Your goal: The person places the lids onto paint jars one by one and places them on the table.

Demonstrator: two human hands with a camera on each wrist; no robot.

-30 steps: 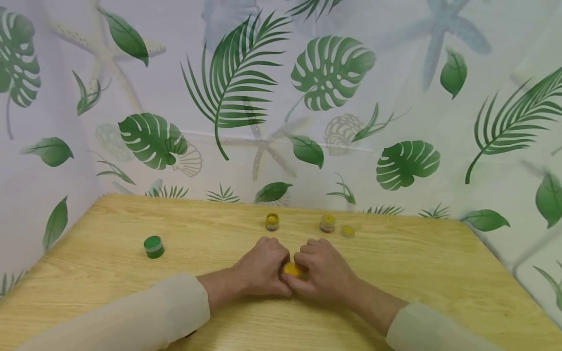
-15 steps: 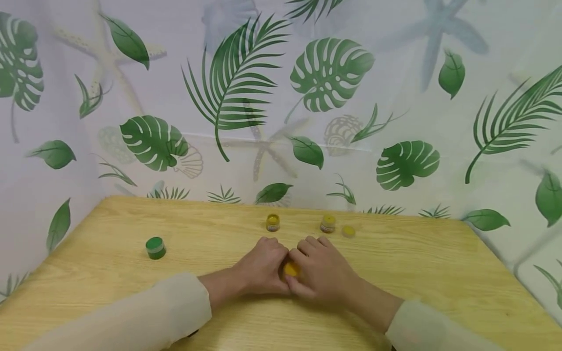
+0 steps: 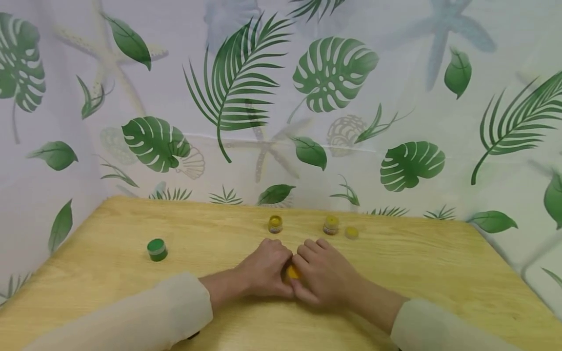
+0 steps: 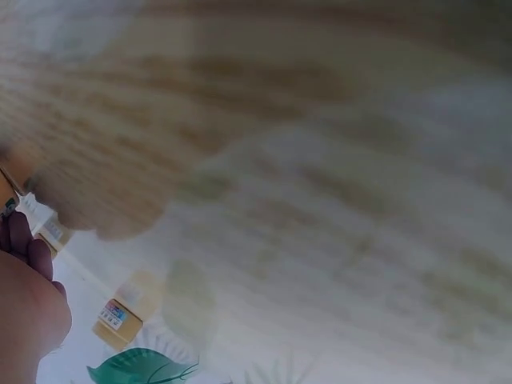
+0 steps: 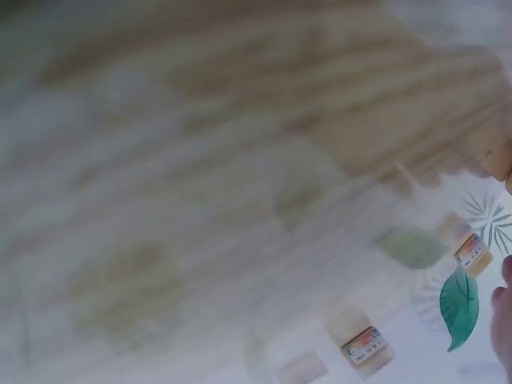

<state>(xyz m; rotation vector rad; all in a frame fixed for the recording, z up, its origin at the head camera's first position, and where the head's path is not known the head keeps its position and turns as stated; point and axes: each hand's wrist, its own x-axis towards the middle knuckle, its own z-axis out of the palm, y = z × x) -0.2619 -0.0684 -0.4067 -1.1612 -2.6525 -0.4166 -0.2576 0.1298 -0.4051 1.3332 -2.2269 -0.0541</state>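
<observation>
Above the front middle of the table, my left hand (image 3: 265, 268) and right hand (image 3: 325, 273) meet around a small paint jar with an orange-yellow top (image 3: 292, 271). The left fingers and thumb curl round its left side. From the right, the other hand grips it, its thumb low at the near side. Most of the jar's body is hidden by the hands. In the left wrist view the left hand (image 4: 32, 304) shows at the edge beside part of the jar (image 4: 7, 194). Only a sliver of the right hand (image 5: 502, 320) appears in the right wrist view.
Behind the hands stand an open yellow paint jar (image 3: 275, 224) and another yellow jar (image 3: 331, 225), with a loose yellow lid (image 3: 351, 233) beside it. A green-topped jar (image 3: 157, 249) is at the left of the wooden table (image 3: 110, 292). A leaf-printed backdrop (image 3: 272, 97) rises behind.
My right fingers have shifted round the jar and now cover more of its top. The left hand stays about where it was. The other jars have not moved; the head view shifted slightly.
</observation>
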